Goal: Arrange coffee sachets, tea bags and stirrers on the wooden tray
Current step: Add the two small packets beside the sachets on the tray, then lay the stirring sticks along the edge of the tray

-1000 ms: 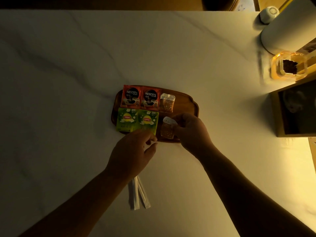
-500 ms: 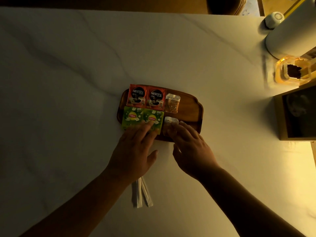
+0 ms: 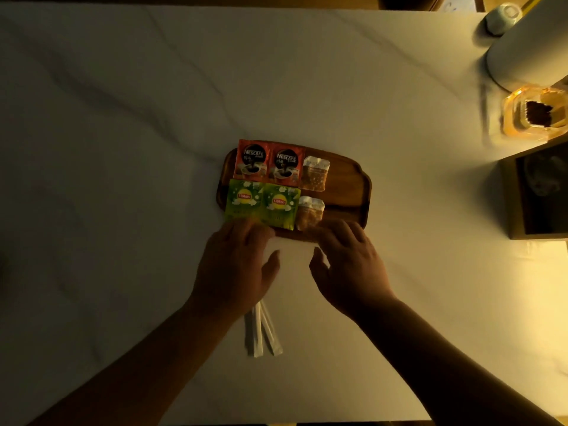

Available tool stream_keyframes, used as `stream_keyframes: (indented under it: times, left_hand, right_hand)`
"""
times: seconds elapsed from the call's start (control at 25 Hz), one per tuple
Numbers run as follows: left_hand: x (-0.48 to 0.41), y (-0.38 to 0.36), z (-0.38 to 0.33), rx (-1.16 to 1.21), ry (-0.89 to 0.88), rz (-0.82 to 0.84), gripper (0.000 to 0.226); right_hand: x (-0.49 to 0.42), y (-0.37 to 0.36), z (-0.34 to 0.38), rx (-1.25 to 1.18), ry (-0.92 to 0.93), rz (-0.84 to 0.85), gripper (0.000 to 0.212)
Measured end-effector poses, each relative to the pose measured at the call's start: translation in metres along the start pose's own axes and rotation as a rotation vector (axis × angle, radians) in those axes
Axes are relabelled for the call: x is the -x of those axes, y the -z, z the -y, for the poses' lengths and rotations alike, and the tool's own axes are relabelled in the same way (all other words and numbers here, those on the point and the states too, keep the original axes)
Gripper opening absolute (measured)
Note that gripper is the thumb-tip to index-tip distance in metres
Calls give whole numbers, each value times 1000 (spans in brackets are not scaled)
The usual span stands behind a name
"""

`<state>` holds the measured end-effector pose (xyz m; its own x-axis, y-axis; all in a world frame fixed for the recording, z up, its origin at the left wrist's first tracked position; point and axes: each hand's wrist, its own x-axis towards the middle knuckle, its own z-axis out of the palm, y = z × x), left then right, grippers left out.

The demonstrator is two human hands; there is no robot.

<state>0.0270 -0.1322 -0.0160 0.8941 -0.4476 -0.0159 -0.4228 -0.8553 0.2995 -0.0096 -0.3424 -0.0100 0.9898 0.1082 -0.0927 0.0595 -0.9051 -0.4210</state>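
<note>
A wooden tray [image 3: 347, 186] lies mid-table. Its far row holds two red Nescafe coffee sachets [image 3: 269, 162] and a clear sugar packet [image 3: 315, 173]. Its near row holds two green Lipton tea bags [image 3: 262, 202] and a second clear packet [image 3: 309, 212]. My left hand [image 3: 236, 269] hovers just in front of the tea bags, fingers spread, holding nothing. My right hand [image 3: 349, 262] hovers at the tray's near edge below the second packet, also empty. Two paper-wrapped stirrers [image 3: 261, 332] lie on the table under my left wrist, partly hidden.
A white cylinder [image 3: 528, 44] and a small white cup [image 3: 502, 13] stand at the far right corner. An amber glass dish [image 3: 534, 113] with something dark sits beside them. A wooden box [image 3: 538, 186] stands at the right edge.
Both hands have pulled back toward me off the tea bags and the second packet. The second packet now lies flat in the tray's near row.
</note>
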Motion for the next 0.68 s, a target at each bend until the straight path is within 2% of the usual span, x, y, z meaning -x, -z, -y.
stream_keyframes:
  times: [0.04,0.12,0.16,0.24,0.32,0.48,0.68]
  left_hand:
    - [7,3,3,20,72,17,32]
    - [21,8,9,43,241,199,36]
    - [29,8,13,59,308,303,38]
    - [42,6,18,85,384,395,37]
    - [50,3,23,116,413,405,31]
    - [54,2,30,217,477,398,24]
    - [52,9,36,275,511,374,16]
  right_hand:
    - [5,-1,10,-40,-60,49,29]
    - [16,-11,33,-112,-222,259,20]
    - [22,-20,44,-118,-266,357,23]
    - [36,-36,62,-95,-266,473,29]
    - [44,-48,77,-77,-233,503,29]
    - [41,-61,94,-63,-208,448,14]
    - [23,-67,102,-41,-275,448,21]
